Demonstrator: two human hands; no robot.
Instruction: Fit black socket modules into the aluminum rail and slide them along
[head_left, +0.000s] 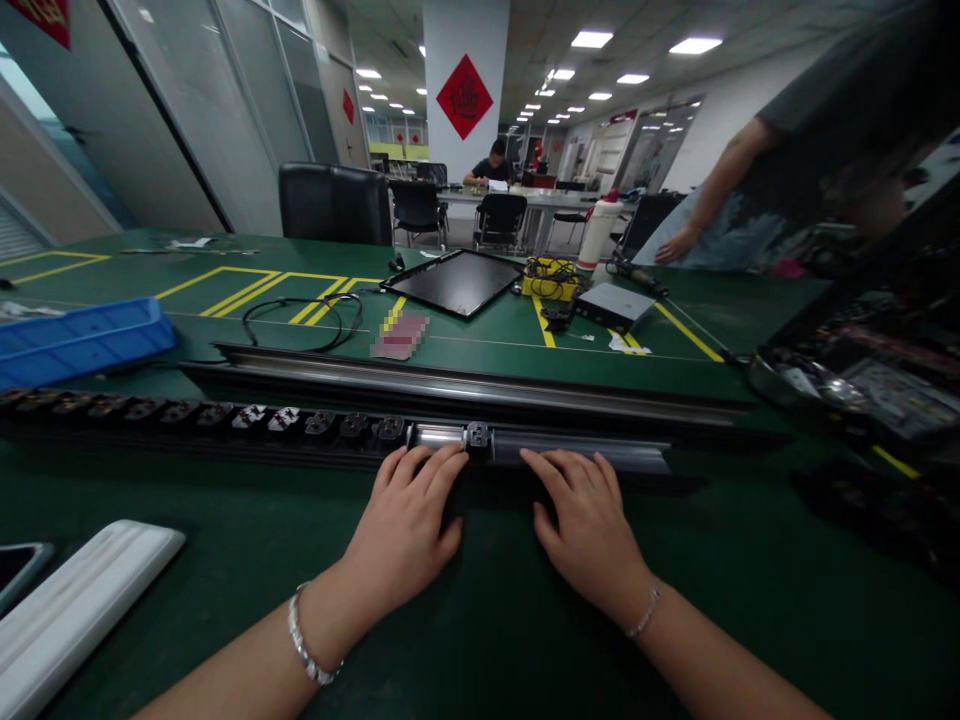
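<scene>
A long black metal channel (577,455) lies across the table in front of me, with a row of small black socket-like blocks (321,425) filling its left part. One separate block (478,436) sits in the channel, a short gap to the right of that row. My left hand (409,520) is open, its fingertips on the channel's near edge just left of that block. On the block's other side, my right hand (589,525) rests open with fingertips at the same edge. Neither hand has anything in its grasp. A second black channel (480,385) lies behind the first.
A blue tray (82,340) stands at left, near a looped black cable (304,318). Nearer me lies a white bar (90,600). Farther back are a flat black panel (465,280), a yellow container (551,280) and a grey box (615,305). A person's arm (720,180) hangs at right.
</scene>
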